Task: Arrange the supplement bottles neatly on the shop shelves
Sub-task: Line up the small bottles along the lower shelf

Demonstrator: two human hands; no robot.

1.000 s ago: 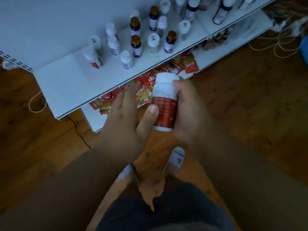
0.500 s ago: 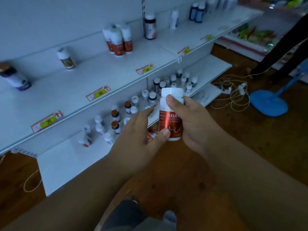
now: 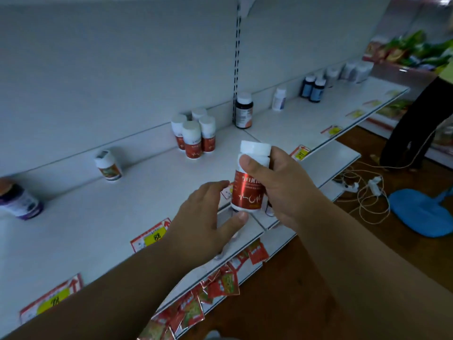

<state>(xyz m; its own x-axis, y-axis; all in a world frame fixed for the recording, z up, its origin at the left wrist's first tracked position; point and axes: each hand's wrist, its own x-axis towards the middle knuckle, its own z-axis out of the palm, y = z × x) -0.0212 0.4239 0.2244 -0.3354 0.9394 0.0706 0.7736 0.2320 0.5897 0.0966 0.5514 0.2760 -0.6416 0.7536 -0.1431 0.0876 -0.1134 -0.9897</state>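
Note:
My right hand (image 3: 282, 187) grips a red-labelled supplement bottle (image 3: 247, 192) with a white cap, held upright in front of the white shelf (image 3: 110, 217). My left hand (image 3: 208, 217) sits just left of it, fingers apart, thumb tip touching the bottle's bottom edge. Several matching red bottles (image 3: 193, 138) stand grouped at the back of the shelf. A tilted white bottle (image 3: 109, 165) and a purple-labelled bottle (image 3: 19, 200) stand further left. A dark bottle (image 3: 244, 110), a small white bottle (image 3: 279, 98) and two blue bottles (image 3: 312, 88) stand to the right.
Yellow and red price tags (image 3: 153, 238) line the shelf edge. Red sachets (image 3: 220, 283) hang out of the lowest shelf. White cables (image 3: 362, 192) and a blue fan base (image 3: 421, 212) lie on the wooden floor at the right. Another person's dark leg (image 3: 411, 133) stands there.
The view has lifted from the low shelves and floor to the upper shelf. Both hands rose with the bottle, and my left hand's thumb slid down to its bottom edge.

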